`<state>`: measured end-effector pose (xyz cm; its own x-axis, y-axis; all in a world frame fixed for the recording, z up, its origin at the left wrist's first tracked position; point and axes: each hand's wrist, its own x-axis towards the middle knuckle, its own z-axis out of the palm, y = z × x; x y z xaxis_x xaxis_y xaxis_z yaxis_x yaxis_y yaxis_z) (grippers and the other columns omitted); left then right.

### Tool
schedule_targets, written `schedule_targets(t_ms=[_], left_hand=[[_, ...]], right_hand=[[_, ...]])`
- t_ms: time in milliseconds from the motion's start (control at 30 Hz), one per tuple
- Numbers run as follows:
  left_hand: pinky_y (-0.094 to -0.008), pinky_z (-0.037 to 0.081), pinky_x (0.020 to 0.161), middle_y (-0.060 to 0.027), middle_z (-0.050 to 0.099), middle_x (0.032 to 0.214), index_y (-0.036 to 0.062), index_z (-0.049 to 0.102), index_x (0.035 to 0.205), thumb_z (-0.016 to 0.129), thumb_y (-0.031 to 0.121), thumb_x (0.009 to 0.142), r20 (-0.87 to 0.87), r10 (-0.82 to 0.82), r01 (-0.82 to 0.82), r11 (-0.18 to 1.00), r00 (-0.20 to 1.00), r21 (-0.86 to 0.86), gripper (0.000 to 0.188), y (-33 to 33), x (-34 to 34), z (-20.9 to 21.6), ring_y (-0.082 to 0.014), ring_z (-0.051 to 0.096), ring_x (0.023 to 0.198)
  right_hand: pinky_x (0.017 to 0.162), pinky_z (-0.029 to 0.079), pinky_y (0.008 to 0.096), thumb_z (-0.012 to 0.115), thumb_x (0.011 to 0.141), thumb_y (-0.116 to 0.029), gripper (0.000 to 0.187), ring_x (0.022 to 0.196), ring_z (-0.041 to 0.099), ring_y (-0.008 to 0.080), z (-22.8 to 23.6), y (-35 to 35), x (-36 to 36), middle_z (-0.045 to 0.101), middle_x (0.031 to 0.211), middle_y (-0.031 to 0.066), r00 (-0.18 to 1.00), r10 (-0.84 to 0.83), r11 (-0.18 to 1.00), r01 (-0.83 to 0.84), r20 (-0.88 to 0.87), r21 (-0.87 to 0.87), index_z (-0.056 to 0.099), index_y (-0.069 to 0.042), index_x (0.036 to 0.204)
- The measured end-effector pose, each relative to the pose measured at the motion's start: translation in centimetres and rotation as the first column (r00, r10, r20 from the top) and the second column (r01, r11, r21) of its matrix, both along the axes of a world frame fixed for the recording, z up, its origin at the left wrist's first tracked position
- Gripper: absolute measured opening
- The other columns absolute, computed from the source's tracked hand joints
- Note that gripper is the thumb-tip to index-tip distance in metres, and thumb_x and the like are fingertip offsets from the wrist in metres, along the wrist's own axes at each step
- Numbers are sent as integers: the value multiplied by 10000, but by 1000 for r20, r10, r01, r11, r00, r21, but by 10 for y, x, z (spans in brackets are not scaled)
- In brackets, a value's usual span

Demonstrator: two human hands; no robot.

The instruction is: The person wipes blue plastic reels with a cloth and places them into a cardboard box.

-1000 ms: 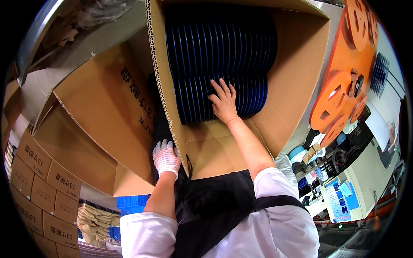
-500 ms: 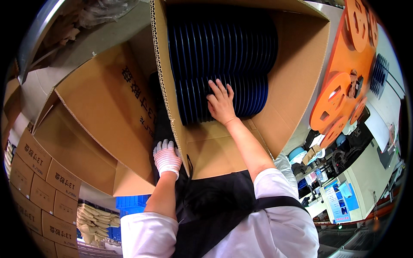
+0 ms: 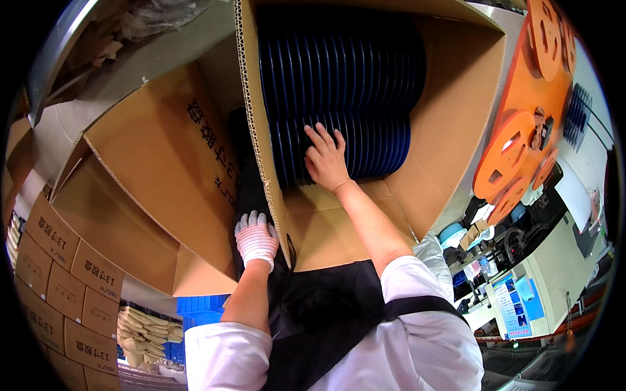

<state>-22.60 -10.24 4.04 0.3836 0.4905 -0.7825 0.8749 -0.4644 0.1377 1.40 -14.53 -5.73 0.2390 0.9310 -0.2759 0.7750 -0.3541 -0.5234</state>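
Note:
Two rows of thin dark blue discs [image 3: 339,72] stand on edge, packed side by side in an open cardboard box [image 3: 450,111]. My bare right hand [image 3: 326,158] reaches into the box and rests on the nearer row, left of its middle, fingers spread. Whether a fingertip has slipped between two discs I cannot make out. Outside the box, by its left wall, my left hand [image 3: 255,240] wears a white glove with pinkish bands. Its fingers lie stretched out over black cloth, and nothing shows in them.
A second open carton [image 3: 156,156] stands to the left. Stacked closed cartons [image 3: 65,287], blue crates [image 3: 199,306] and beige sacks [image 3: 140,332] are at the lower left. An orange machine with round plates [image 3: 515,130] stands at the right, above a pale cabinet [image 3: 541,287].
My right hand has slid a little to the left along the nearer row of discs. The box sits slightly further right in view. My left hand has barely moved.

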Motion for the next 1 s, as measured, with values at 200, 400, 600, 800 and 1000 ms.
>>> schedule_targets(t_ms=[200, 400, 600, 800, 1000], left_hand=[[-477, 344, 1005, -133, 565, 1228, 53, 601, 1074, 562, 227, 788, 11, -4, 3, 1000, 1000, 7, 337, -2, -3, -1, -343, 484, 1161], [-476, 350, 997, -133, 572, 1210, 53, 603, 1065, 569, 231, 781, 25, -1, 0, 1000, 1000, 26, 337, -4, -4, -1, -347, 489, 1153], [-474, 356, 989, -133, 576, 1199, 56, 605, 1052, 571, 226, 777, 33, -6, 5, 999, 999, 32, 325, -6, -6, -3, -348, 494, 1144], [-471, 362, 983, -137, 583, 1182, 56, 606, 1027, 576, 218, 770, 42, 8, -10, 999, 999, 37, 305, -4, -6, -2, -352, 504, 1129], [-437, 294, 1055, -98, 484, 1314, 87, 486, 1267, 494, 325, 837, -134, -73, 52, 986, 988, -156, 491, 11, 1, 3, -309, 406, 1251]], right_hand=[[1055, 191, 545, 661, 671, -85, 230, 1356, 276, 312, 0, 4, -4, 376, 1436, 76, 994, 104, 994, -103, -17, 33, 604, -150, 884], [1053, 162, 557, 680, 678, -149, 157, 1368, 250, 309, 10, 21, -12, 379, 1436, 78, 994, -59, 998, 61, -89, 19, 587, -136, 804], [1046, 170, 562, 675, 687, -123, 161, 1351, 287, 309, -3, 25, -27, 384, 1429, 90, 1000, 21, 998, -22, 9, 53, 540, -122, 776], [1051, 176, 561, 656, 674, -70, 291, 1348, 291, 310, -3, 30, -32, 346, 1449, 89, 997, 62, 996, -59, -45, 61, 601, -168, 942], [1054, 166, 566, 663, 692, -105, 455, 1369, 247, 315, 2, 23, -44, 334, 1457, 97, 994, -27, 1000, 25, -108, -16, 554, -149, 1132]])
